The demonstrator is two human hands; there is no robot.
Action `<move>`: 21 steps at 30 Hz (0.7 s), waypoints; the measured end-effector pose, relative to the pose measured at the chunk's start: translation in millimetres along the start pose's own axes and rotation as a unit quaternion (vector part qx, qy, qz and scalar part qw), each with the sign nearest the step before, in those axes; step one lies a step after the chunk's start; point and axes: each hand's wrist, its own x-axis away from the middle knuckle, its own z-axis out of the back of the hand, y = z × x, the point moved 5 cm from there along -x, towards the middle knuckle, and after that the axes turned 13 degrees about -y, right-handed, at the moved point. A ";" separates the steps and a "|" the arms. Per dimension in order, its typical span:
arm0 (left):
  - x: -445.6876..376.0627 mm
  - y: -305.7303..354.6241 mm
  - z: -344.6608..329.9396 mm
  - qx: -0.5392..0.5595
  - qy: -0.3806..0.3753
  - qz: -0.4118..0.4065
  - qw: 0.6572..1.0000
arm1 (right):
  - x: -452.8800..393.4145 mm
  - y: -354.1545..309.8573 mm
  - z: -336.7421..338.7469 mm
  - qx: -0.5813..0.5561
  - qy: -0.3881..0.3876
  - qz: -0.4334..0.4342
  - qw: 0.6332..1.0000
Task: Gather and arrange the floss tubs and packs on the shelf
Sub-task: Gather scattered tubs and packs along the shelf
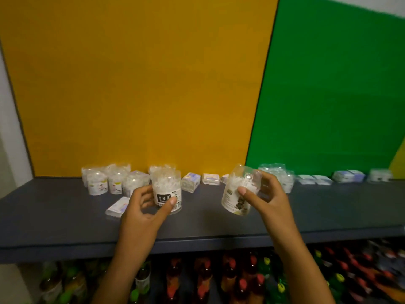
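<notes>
My left hand [143, 207] grips a clear floss tub with a black label [167, 185], upright on the dark shelf [65, 222]. My right hand [266, 197] holds a second clear floss tub [235, 194] tilted just above the shelf. Several more tubs [109, 181] are grouped at the back left, and a few tubs [280, 175] stand behind my right hand. Small flat floss packs [190, 181] lie along the back wall, further packs [315, 179] lie to the right, and one pack [117, 207] lies loose near my left hand.
A yellow panel [142, 84] and a green panel [339, 84] form the wall behind the shelf. Below the shelf's front edge [197, 242] stand rows of bottles [219, 279] with coloured caps. A tub [380, 175] sits at the far right.
</notes>
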 end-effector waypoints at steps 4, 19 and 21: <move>12.4 3.1 -54.3 0.017 -0.025 0.005 1.000 | 30.5 8.5 50.6 0.009 0.016 -0.019 1.000; -31.5 -18.9 -228.7 0.032 -0.126 0.020 0.991 | 41.1 50.4 192.5 0.054 0.111 -0.037 0.992; -47.5 -26.9 -249.0 0.037 -0.135 0.017 0.990 | 29.1 60.6 207.8 0.068 0.114 -0.037 0.990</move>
